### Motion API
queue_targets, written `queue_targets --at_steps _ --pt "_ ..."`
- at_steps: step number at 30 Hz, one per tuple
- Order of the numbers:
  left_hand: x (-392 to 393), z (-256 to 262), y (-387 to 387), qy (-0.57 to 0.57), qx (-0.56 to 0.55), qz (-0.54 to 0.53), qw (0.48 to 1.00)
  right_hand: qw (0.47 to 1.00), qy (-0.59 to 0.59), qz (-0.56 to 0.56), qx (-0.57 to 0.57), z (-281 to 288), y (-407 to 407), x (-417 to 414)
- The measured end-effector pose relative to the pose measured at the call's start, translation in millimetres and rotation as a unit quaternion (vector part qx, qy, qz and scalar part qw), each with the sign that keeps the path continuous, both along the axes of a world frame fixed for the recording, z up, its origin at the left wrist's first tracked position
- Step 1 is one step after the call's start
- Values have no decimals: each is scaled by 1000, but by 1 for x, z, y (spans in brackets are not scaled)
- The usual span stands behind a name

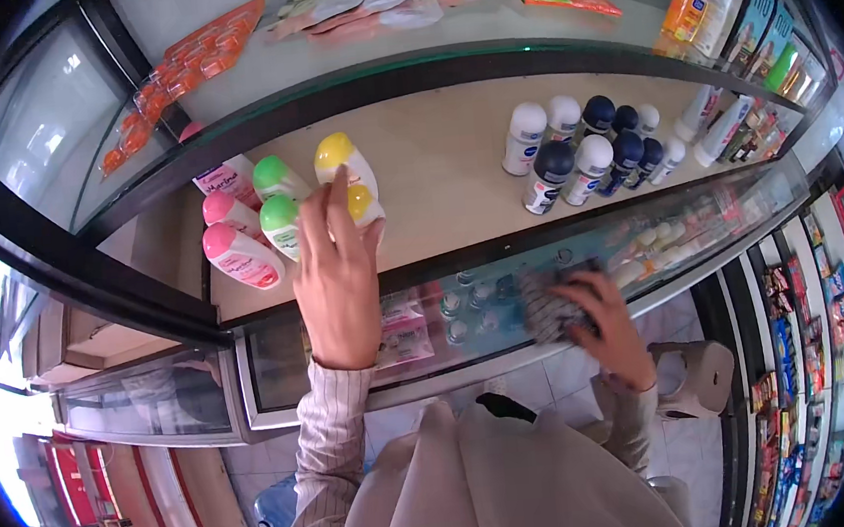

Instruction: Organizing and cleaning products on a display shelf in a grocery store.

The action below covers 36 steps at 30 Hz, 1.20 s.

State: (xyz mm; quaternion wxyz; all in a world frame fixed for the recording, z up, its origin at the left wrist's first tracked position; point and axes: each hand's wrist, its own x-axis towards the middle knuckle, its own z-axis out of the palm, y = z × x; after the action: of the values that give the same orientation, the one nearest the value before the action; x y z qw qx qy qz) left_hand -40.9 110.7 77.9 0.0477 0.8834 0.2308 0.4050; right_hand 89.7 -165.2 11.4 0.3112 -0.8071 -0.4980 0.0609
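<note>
My left hand [336, 271] is around a small white lotion bottle with a yellow cap [360, 200], its thumb along the bottle's right side. Another yellow-capped bottle [341, 154] stands just behind it on the beige shelf [436, 164]. To the left are green-capped bottles [279, 214] and Marina bottles with pink caps [241, 257]. In my right hand [608, 322] is a crumpled, dark patterned cloth [550, 305], blurred, over the glass front of the lower case. Several roll-on deodorants [553, 173] with white or dark blue caps stand in two rows farther right.
A glass shelf [376, 79] with a dark front edge crosses above, bearing sachets [369, 1] and orange blister packs [193, 57]. White tubes [722, 128] stand right of the roll-ons. Below are a plastic stool [692, 379], snack racks [782, 337] and a blue water bottle [277, 506].
</note>
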Motion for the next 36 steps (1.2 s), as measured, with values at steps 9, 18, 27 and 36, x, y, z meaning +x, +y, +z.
queue_targets --at_steps 9,18,27,36 --pt "-9 -2 -24 -105 -115 -107 982 971 -142 -187 53 -27 -60 91" --pt "-1 12 -86 -57 -296 -346 889 977 64 113 170 54 16 3" --pt "20 32 -69 17 -109 -189 976 977 132 23 164 5 3 17" --pt "40 -9 35 68 146 104 981 879 52 -338 333 5 -97 112"
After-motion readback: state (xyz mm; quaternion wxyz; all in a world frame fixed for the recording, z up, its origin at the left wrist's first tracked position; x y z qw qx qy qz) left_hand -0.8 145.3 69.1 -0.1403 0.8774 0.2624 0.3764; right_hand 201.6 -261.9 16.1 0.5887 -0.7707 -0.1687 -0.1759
